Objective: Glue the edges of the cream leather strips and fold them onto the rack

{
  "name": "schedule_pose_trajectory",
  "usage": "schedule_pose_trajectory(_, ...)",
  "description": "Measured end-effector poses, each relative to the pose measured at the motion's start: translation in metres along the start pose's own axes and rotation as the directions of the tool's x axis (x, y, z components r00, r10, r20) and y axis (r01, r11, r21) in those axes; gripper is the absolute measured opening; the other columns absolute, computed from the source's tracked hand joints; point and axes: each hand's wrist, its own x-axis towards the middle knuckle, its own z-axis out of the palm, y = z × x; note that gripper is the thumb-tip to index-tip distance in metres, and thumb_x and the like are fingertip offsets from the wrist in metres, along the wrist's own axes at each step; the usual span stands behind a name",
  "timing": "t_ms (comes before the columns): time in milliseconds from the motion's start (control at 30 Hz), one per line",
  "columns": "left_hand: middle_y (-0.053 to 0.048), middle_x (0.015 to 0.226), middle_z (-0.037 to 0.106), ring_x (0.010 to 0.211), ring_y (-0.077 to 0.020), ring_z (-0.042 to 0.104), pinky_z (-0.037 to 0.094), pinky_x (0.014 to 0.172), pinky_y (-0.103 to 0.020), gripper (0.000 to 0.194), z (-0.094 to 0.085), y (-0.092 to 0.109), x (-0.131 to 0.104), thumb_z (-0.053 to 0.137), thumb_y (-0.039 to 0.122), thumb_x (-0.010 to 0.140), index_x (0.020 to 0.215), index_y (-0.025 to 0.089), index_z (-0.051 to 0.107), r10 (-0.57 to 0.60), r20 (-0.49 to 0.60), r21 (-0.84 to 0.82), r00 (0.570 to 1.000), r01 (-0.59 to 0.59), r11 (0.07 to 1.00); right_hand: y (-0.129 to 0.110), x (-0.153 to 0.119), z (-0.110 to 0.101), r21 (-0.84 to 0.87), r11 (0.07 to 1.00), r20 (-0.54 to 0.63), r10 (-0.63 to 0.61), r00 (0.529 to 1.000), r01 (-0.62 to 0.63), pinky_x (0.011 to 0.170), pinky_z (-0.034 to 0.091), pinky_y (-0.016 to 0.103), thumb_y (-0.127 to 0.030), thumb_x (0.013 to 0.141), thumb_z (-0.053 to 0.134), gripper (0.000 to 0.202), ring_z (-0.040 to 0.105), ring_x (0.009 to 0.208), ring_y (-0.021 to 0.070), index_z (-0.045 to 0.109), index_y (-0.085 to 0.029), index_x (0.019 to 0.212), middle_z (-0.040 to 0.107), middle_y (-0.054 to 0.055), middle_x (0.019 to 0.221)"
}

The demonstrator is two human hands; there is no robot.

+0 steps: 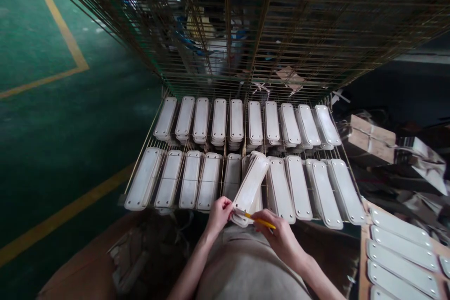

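My left hand (pixel 221 215) pinches the near left corner of a white rectangular plate (pixel 251 180) with rounded ends and small holes at its corners. This plate lies slanted on top of a stack in the front row. In my right hand (pixel 279 232) is a slim brush (pixel 262 221) with a yellow handle. Its pale tip meets the plate's near end, right beside my left fingers; the tip is too small to make out well. Similar plates (pixel 280 187) stand in stacks on both sides.
A wire rack (pixel 165 147) carries two rows of plate stacks, with more wire shelves (pixel 267 18) rising behind. At lower right, a board (pixel 365 243) bears more white plates (pixel 404 246). Tied cardboard (pixel 372 138) lies at right. Green floor (pixel 87 126) with yellow lines extends left.
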Motion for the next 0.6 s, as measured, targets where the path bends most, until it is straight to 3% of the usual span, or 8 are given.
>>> schedule_pose_trajectory(100, 0.005, 0.049, 0.052, 0.040, -0.0093, 0.045, 0.032, 0.041, -0.020, 0.024, -0.002, 0.001, -0.001, 0.056, 0.043, 0.076, 0.069, 0.020, 0.051, 0.002, 0.028, -0.039, 1.000, -0.001, 0.999, 0.016, 0.018, -0.016, 0.191, 0.978, -0.014, 0.085, 0.996, -0.081, 0.060, 0.054, 0.027, -0.047, 0.094, 0.048, 0.032, 0.067, 0.069, 0.0172, 0.063, -0.019, 0.103, 0.067, 0.005, 0.085)
schedule_pose_trajectory(167, 0.005, 0.049, 0.052, 0.040, -0.0093, 0.045, 0.032, 0.041, -0.020, 0.026, -0.003, 0.002, -0.001, 0.058, 0.045, 0.075, 0.069, 0.020, 0.051, 0.010, 0.039, -0.049, 0.999, -0.009, 0.999, 0.031, 0.038, -0.033, 0.205, 0.975, -0.076, 0.099, 0.992, -0.081, 0.058, 0.055, 0.027, -0.050, 0.092, 0.051, 0.036, 0.067, 0.067, 0.0178, 0.062, -0.018, 0.103, 0.067, 0.005, 0.082)
schedule_pose_trajectory(233, 0.005, 0.050, 0.052, 0.041, -0.0096, 0.046, 0.033, 0.041, -0.021, 0.028, -0.003, 0.001, -0.001, 0.059, 0.046, 0.075, 0.069, 0.020, 0.051, 0.022, 0.043, -0.042, 0.999, -0.020, 0.999, 0.043, 0.059, -0.051, 0.111, 0.993, -0.197, 0.061, 0.978, -0.039, 0.060, 0.054, 0.028, -0.050, 0.091, 0.051, 0.037, 0.068, 0.068, 0.0186, 0.063, -0.017, 0.103, 0.068, 0.006, 0.082)
schedule_pose_trajectory(367, 0.005, 0.051, 0.053, 0.041, -0.0099, 0.046, 0.033, 0.041, -0.021, 0.028, -0.003, 0.000, 0.000, 0.059, 0.045, 0.076, 0.069, 0.019, 0.051, 0.046, 0.033, -0.031, 0.998, -0.045, 0.999, 0.047, 0.084, -0.074, -0.267, 0.963, -0.395, -0.149, 0.906, 0.042, 0.066, 0.051, 0.029, -0.042, 0.096, 0.044, 0.032, 0.067, 0.077, 0.0194, 0.063, -0.018, 0.105, 0.068, 0.010, 0.097)
schedule_pose_trajectory(500, 0.005, 0.051, 0.053, 0.041, -0.0096, 0.046, 0.032, 0.041, -0.021, 0.028, -0.001, 0.000, 0.000, 0.059, 0.046, 0.075, 0.069, 0.019, 0.051, 0.035, 0.031, -0.048, 0.999, -0.033, 0.998, 0.033, 0.067, -0.056, -0.560, 0.827, -0.254, -0.223, 0.941, 0.045, 0.058, 0.045, 0.026, -0.033, 0.099, 0.038, 0.030, 0.064, 0.070, 0.0173, 0.063, -0.020, 0.108, 0.066, 0.008, 0.094)
schedule_pose_trajectory(600, 0.005, 0.052, 0.053, 0.042, -0.0095, 0.047, 0.032, 0.041, -0.020, 0.028, -0.001, 0.000, -0.002, 0.059, 0.046, 0.075, 0.070, 0.019, 0.051, 0.020, 0.041, -0.064, 0.999, -0.017, 0.998, 0.019, 0.037, -0.028, -0.486, 0.869, -0.119, -0.173, 0.978, 0.095, 0.059, 0.046, 0.024, -0.033, 0.099, 0.039, 0.027, 0.064, 0.070, 0.0162, 0.063, -0.021, 0.105, 0.065, 0.006, 0.090)
